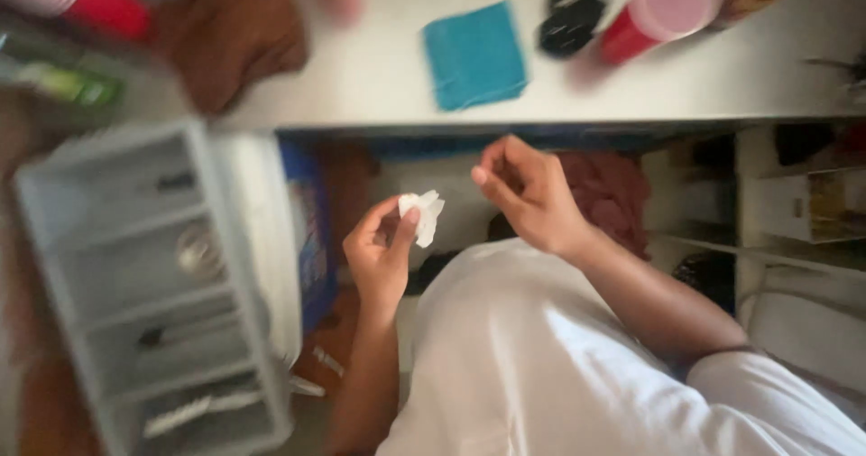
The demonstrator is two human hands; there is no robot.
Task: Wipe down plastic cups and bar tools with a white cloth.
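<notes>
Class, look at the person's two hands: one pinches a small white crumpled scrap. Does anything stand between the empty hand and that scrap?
Nothing visible does. The left hand pinches the white scrap between thumb and fingers, and the right hand is raised beside it, empty, with only open air across the gap. The white counter lies above both hands.

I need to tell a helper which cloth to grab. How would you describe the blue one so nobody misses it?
Find the long white counter across the top of the view. The blue cloth lies flat near its front edge, left of a tipped red cup. It is square and teal, unlike the crumpled brown cloth farther left.
</notes>
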